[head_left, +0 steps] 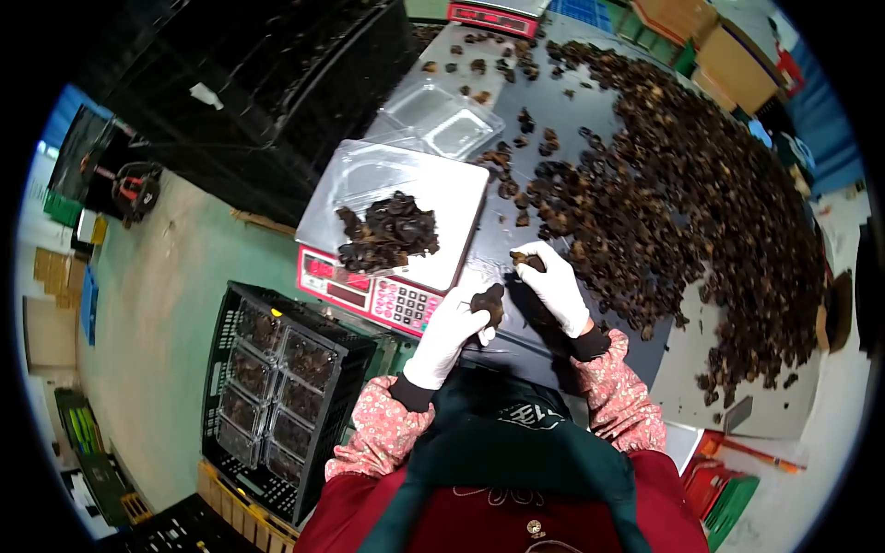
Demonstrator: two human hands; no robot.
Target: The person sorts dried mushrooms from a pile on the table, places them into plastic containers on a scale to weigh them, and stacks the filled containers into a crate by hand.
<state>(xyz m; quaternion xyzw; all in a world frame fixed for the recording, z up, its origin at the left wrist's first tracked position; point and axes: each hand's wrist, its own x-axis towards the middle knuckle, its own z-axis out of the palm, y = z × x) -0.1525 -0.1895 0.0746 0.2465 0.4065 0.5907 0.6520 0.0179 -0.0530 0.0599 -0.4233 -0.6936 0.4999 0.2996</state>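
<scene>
My left hand (448,337), in a white glove, is closed round a dark wood ear mushroom (489,302) beside the front corner of the scale (454,241). Just to its right, over the dark table, my gloved right hand (557,288) pinches a small brownish wood ear piece (528,262). On the scale's steel plate, a clear plastic box with its lid raised holds a clump of dark, glossy wood ears (389,232). A large heap of loose wood ears (682,198) spreads over the table to the right of my hands.
Clear plastic trays (444,120) lie behind the scale. A black crate (288,396) of filled clear boxes stands at lower left, below table height. Tall stacked black crates (277,83) rise at the left. A second red scale (495,17) and cardboard boxes (733,64) are at the back.
</scene>
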